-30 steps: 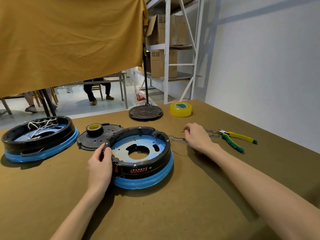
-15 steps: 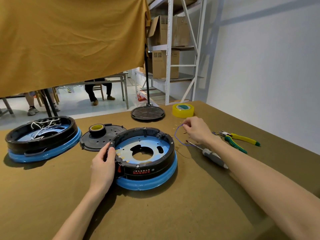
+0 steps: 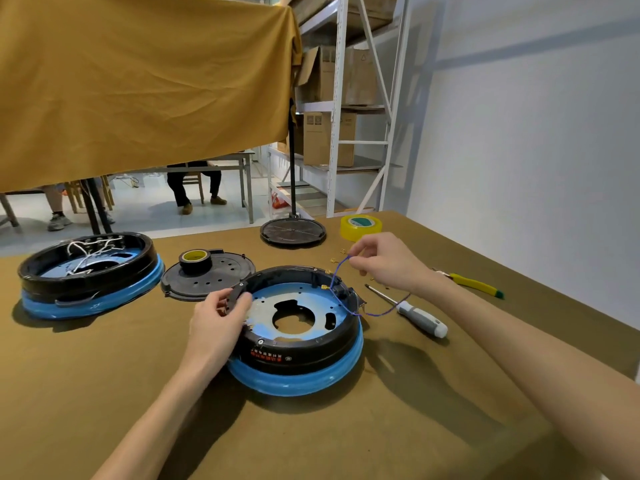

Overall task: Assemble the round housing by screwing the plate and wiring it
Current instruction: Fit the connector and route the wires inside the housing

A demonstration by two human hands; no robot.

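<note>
Pinched between right hand (image 3: pixel 388 261) fingertips, a blue wire (image 3: pixel 337 292) loops down over the far-right rim of the round housing (image 3: pixel 298 355) at table centre. Left hand (image 3: pixel 218 317) grips the housing's left rim at a black bracket. A screwdriver (image 3: pixel 412 313) lies just right.

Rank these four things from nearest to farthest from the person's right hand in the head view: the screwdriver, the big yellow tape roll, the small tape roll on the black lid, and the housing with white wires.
Measured from the right hand:
1. Big yellow tape roll, just behind it.
2. Screwdriver, lying below it, a close second.
3. Small tape roll, left, on the black lid.
4. Housing with white wires, far left.
</note>
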